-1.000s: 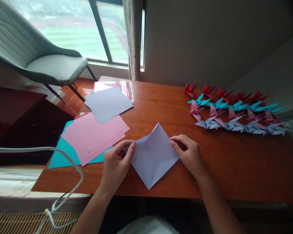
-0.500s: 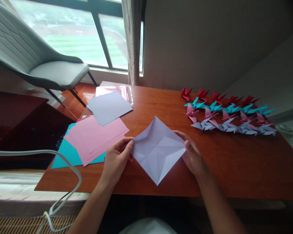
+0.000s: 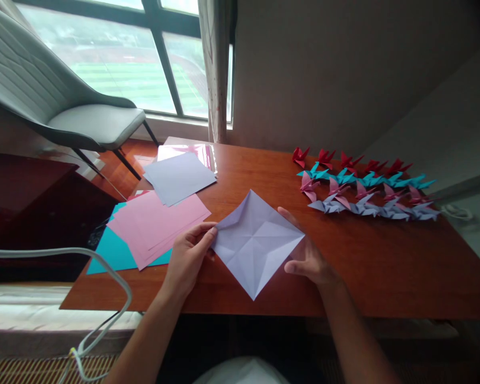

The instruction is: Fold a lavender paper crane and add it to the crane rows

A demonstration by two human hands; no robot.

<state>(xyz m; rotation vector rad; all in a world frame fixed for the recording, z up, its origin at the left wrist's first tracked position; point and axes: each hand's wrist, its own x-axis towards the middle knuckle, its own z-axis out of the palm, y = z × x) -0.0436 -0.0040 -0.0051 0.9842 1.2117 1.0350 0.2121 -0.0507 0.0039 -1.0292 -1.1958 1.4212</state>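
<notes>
A square of pale lavender origami paper [image 3: 256, 242], turned like a diamond, is held above the table. Creases cross at its middle, and its upper left edge curls up slightly. My left hand [image 3: 190, 250] pinches its left corner between thumb and fingers. At the right corner, my right hand [image 3: 306, 256] has its thumb spread away from the fingers, below the paper's edge. Those fingers lie partly behind the paper, so whether they touch it I cannot tell.
Folded paper cranes [image 3: 368, 205] stand in red, turquoise, pink and lavender rows at the right. Pink sheets [image 3: 156, 226], turquoise sheets [image 3: 110, 248] and lavender sheets [image 3: 180, 176] lie at the left of the wooden table [image 3: 384, 277]. A white cable [image 3: 116, 274] loops at the front left.
My right thumb has come off the paper's right corner and moved down, opening that hand. My left hand keeps its pinch. The view has shifted slightly.
</notes>
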